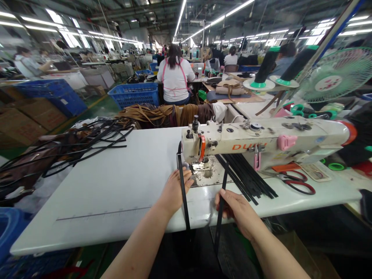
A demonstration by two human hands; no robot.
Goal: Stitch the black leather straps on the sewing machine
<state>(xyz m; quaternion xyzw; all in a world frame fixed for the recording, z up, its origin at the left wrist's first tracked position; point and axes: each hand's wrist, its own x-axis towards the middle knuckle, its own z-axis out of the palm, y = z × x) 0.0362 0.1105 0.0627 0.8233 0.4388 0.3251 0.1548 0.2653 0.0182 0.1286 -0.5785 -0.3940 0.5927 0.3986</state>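
My left hand [173, 190] lies on the white table beside the needle plate [202, 167] of a sewing machine [223, 139], its fingers stretched out. A long black strap [185, 201] hangs from the left of the machine head, crosses over that hand and drops past the table's front edge. With thumb and fingers, my right hand [234, 205] pinches another black strap [220, 219]; its upper end points towards the machine and its lower end hangs below the table edge. Several cut black straps [250, 176] lie under the machine arm, to the right of that hand.
Red-handled scissors [298, 182] lie on the right of the table. Thread cones [266, 68] and a green fan [334, 77] stand behind the machine. Dark straps [99, 141] heap over the table's left edge. A person [176, 77] sits ahead, near a blue crate [135, 95].
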